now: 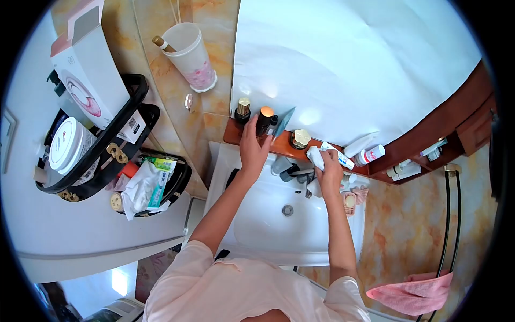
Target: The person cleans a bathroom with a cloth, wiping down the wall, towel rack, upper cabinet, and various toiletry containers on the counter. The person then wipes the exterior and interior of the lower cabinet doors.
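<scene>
My left hand (254, 150) is at the wooden shelf, its fingers and thumb around the lower part of a dark bottle with an orange-gold cap (264, 119). To its left stands another dark bottle with a gold cap (243, 110); a small black bottle (273, 122) and a teal flat item (284, 122) are to its right. My right hand (330, 173) is closed on a crumpled white cloth or tissue (315, 157) at the shelf's front edge. Between the hands sits a dark jar with a gold lid (300, 139). A white tube (343, 159) lies beside my right hand.
Below the shelf (232, 132) is a white sink (252, 214) with a faucet (309, 189). A red-and-white bottle (371, 154) and soap dish (350, 204) are at right. A black rack (102, 155) with a tall box (88, 75) stands left; a pink towel (413, 295) hangs right.
</scene>
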`<state>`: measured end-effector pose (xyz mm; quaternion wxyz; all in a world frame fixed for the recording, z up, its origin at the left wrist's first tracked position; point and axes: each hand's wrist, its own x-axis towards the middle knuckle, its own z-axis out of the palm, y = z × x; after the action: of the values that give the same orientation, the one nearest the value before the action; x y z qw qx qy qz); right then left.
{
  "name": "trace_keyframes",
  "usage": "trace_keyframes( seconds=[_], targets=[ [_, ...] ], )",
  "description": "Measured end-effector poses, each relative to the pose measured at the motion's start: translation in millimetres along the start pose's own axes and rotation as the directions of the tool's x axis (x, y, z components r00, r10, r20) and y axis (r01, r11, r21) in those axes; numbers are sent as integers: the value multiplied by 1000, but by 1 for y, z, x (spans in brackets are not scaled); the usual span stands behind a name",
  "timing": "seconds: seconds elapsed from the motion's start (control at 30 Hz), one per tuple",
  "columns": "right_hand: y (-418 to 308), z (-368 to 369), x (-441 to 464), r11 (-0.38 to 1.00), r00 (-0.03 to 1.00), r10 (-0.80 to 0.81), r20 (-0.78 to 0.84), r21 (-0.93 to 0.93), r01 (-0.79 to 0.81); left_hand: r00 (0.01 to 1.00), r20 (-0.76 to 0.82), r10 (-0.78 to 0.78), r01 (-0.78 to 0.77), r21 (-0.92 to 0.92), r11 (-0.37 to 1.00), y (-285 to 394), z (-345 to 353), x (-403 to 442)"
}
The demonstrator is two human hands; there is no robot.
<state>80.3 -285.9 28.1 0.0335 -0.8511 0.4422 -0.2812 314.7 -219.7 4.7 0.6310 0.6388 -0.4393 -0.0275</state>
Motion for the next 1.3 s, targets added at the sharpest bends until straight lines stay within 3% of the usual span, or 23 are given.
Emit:
trace_keyframes(
  seconds=[0.13,0.23,0.33,0.43,0.53,0.67,0.77,0.93,1.1,1.2,1.3],
  targets=[
    [1,-2,-1,999,1000,-11,4,-31,11,1000,3,-7,7,8,1000,5,7,10],
    [-3,-4,0,996,997,54,51,-71,-50,990,-73,118,-116,35,993,-1,7,9],
    [-15,-2,0,990,999,40,37,-133,-35,999,-9,54,-54,-2,999,-5,3,8],
    [-33,-1,4,993,996,-32,83,-109,41,992,-64,-107,92,-212,973,-13,8,2],
    [-28,0,1,1000,998,5,67,-28,-4,993,-69,-100,87,-169,982,-9,-3,-10],
    [-19,-4,-6,992,992,116,39,-56,-114,994,-8,-110,106,-187,977,2,-17,-20],
    [-25,19,-16,997,998,48,-43,-64,-51,989,-54,-140,119,-288,950,14,-29,-29],
    [-68,44,-16,970,988,-133,-81,196,147,969,-90,-229,182,-361,915,6,-49,-58],
    [-17,72,-37,946,942,-216,-255,185,267,956,-54,-289,249,-372,894,2,-76,-80],
    [-25,75,-36,957,939,-202,-279,148,250,949,-34,-314,277,-389,879,-5,-92,-88],
    [-66,98,-23,898,911,-343,-231,204,390,943,-54,-330,280,-413,867,-11,-101,-89]
  ],
)
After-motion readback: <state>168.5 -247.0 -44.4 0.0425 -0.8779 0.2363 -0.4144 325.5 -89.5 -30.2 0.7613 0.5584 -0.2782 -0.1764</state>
